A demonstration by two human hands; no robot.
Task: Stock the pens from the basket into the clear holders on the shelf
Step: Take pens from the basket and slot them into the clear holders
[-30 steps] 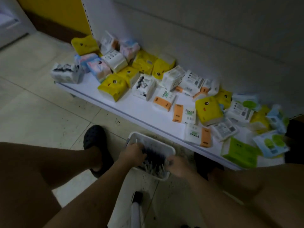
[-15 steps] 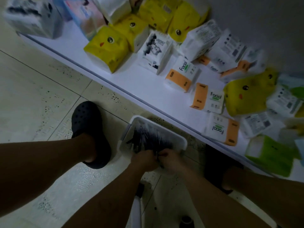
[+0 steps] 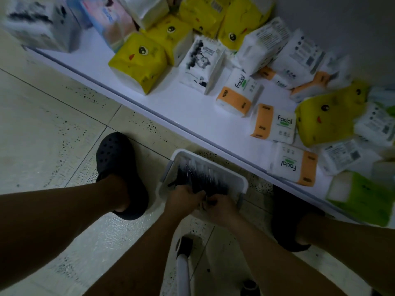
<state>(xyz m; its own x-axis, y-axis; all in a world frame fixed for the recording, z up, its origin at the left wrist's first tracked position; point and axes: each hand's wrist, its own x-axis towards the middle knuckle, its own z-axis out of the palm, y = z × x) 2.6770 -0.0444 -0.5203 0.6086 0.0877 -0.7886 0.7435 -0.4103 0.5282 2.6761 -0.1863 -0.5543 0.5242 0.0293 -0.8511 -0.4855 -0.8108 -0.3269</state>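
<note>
– While the pens (image 3: 198, 176) lie in a dark, crossed heap in the white basket (image 3: 242, 182) on the floor (image 3: 53, 124), both grips are down at the near end of it. The left grip (image 3: 183, 199) and right grip (image 3: 222, 207) are knuckle to knuckle, fingers curled round a bunch of pens between them.

– So what's the danger, for you?

– That bunch looks loose. It's blurred, I can't tell how many are in there, but if they aren't squared up, a lift could let the middle ones slide out and drop.

– And the heap itself?

– Tangled, I'd say. Pull one bundle and stragglers may ride up with it, straight over that low rim and onto the tiles. Dark pens, dim light, a black clog (image 3: 119, 167) just beside the basket: easy to step on one.

– Could the basket shift?

– It looks light, so a tug at the near edge might tip or skid it.

– Where do they go from here?

– That's the catch. No clear holders in view. The shelf (image 3: 192, 116) just beyond the basket is crowded with tissue packs (image 3: 139, 60), so it's a carry with full grips to somewhere out of sight.
</note>
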